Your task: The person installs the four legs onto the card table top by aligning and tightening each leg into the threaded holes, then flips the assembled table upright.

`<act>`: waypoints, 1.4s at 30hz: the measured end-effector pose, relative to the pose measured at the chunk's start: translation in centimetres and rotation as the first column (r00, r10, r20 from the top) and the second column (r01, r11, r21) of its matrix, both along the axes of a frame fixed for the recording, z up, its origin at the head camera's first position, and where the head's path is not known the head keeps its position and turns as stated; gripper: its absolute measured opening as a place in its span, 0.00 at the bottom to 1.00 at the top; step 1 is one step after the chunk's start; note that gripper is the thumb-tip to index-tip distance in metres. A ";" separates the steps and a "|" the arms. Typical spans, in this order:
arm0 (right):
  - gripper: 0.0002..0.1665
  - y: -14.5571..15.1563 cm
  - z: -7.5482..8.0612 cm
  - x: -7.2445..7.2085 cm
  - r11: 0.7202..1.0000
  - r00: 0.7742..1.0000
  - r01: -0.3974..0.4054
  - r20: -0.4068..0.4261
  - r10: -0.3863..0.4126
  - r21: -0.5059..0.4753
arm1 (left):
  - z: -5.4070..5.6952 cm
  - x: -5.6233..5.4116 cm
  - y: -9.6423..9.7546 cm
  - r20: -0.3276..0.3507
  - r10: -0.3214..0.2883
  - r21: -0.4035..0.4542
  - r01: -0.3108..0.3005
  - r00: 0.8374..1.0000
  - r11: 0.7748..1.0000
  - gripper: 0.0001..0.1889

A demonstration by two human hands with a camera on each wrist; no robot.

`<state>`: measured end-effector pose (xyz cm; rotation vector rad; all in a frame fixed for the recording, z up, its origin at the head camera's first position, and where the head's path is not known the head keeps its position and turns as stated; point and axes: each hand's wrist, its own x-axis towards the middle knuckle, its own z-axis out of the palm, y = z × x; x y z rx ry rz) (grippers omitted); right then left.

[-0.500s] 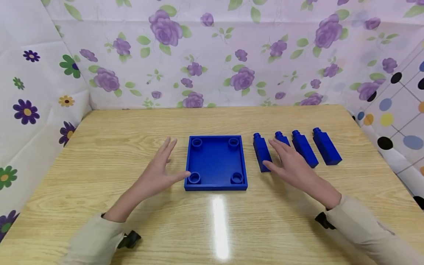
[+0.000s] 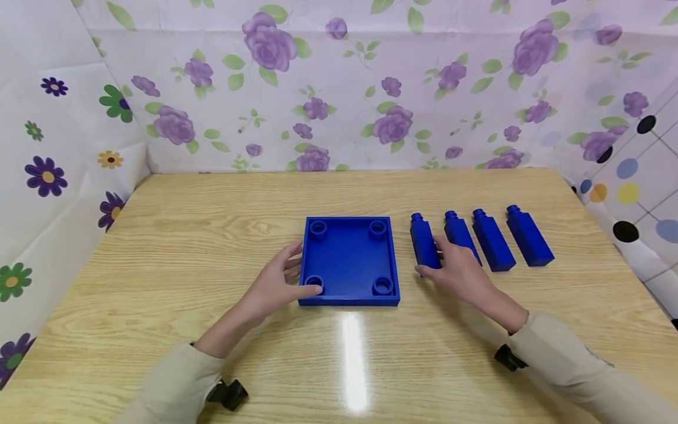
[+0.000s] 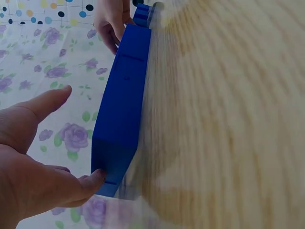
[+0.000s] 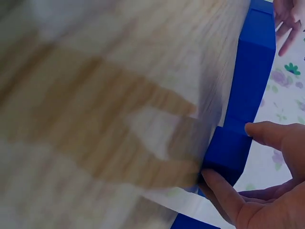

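A blue square board (image 2: pixel 348 259) with a raised rim and a round socket in each corner lies flat on the table. At its left side is my left hand (image 2: pixel 272 288), its thumb over the near left corner. In the left wrist view a fingertip (image 3: pixel 97 179) touches the board's side, while the thumb stays apart from it. My right hand (image 2: pixel 466 271) pinches the leftmost blue leg (image 2: pixel 424 238), a square bar with a threaded end, between thumb and fingers. The right wrist view shows the leg's plain end (image 4: pixel 228 152) between them. That leg lies on the table.
Three more blue legs lie to the right: one close beside my right hand (image 2: pixel 459 231), a middle one (image 2: pixel 494 241) and the rightmost (image 2: pixel 529 238). The wooden table (image 2: pixel 212 218) meets a flowered cloth wall (image 2: pixel 339 88) behind.
My left hand has moved right to the board's side. My right hand has come down to the leftmost leg and its fingers have closed around it.
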<state>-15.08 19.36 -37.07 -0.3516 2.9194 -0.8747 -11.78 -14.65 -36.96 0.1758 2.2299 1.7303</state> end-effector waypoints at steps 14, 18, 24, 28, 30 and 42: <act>0.25 -0.3 0.6 -0.6 0.994 1.000 0.025 0.000 -0.026 0.103 | -1.1 -0.1 1.0 0.032 0.030 -0.063 -0.028 0.999 0.998 0.51; 0.27 -0.1 0.8 -0.6 0.994 0.998 0.055 0.014 -0.056 0.096 | -1.3 -0.1 1.2 0.020 0.024 -0.074 -0.022 1.000 0.997 0.50; 0.32 0.1 1.9 -0.4 0.995 0.996 0.092 -0.004 -0.091 0.032 | -1.3 0.0 1.2 0.024 0.048 -0.078 -0.046 0.999 0.996 0.51; 0.32 0.1 3.0 -0.5 0.995 0.995 0.094 -0.011 -0.095 -0.045 | -1.2 0.0 1.1 0.029 0.058 -0.071 -0.056 0.998 0.996 0.51; 0.31 0.0 3.5 -0.7 0.993 0.996 0.090 -0.011 -0.091 -0.077 | -1.2 0.0 1.0 0.033 0.056 -0.068 -0.054 0.998 0.996 0.51; 0.31 -0.5 5.1 -2.9 0.930 0.998 0.056 0.031 -0.048 -0.363 | -1.1 -0.2 0.9 0.058 0.061 -0.079 -0.056 0.996 0.995 0.52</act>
